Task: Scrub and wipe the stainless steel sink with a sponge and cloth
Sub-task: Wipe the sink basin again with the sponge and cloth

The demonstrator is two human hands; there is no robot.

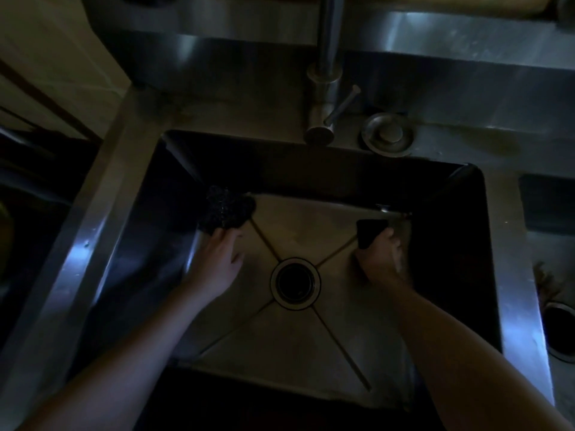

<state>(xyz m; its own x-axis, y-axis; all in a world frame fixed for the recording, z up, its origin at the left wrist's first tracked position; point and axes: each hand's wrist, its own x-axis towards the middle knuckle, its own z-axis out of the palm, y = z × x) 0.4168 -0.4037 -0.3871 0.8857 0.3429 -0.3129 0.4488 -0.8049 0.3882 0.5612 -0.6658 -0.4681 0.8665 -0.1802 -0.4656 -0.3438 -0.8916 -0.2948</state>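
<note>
The scene is dim. A square stainless steel sink (298, 346) fills the middle of the view, with a round drain (295, 283) at its centre. My left hand (217, 259) reaches to the basin's far left corner, its fingers on a dark, knobbly cloth (225, 209) bunched there. My right hand (381, 259) is at the far right of the basin floor, shut on a dark sponge (368, 233) that pokes out past the fingers and presses on the steel. Both forearms come in from the bottom edge.
A steel tap (323, 98) with a side lever stands behind the basin, a round metal plug (387, 133) beside it. A second basin with its own drain (560, 331) lies to the right. A steel ledge (102, 237) borders the left side.
</note>
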